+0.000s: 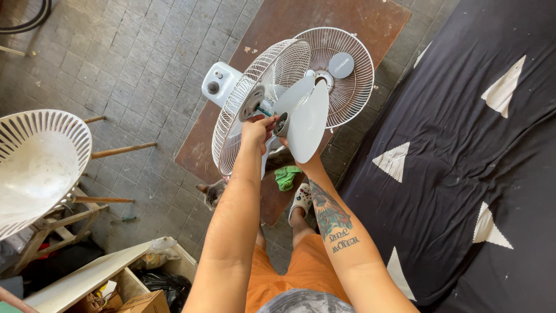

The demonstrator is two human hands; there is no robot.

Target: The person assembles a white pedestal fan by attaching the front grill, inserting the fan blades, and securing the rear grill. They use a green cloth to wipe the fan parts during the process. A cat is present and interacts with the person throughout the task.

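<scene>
Bare forearms, one tattooed, stretch forward over orange shorts (289,272) toward a white fan that stands on a worn brown tabletop (347,17). The left hand (256,128) has its fingers pinched together at the hub of the rear grille (255,98), just beside the shaft. The right hand (289,142) is mostly hidden behind the grey fan blade (307,119); its fingers appear closed on the blade's hub, holding the blade in front of the rear grille and clear of it. The front grille (347,75) leans just behind, and the white control box (219,83) shows at the left. A green cloth (286,177) lies near the tabletop's edge, above a sandalled foot (301,200). A white basket (37,162) sits at far left, a dark sheet (463,174) at right.
</scene>
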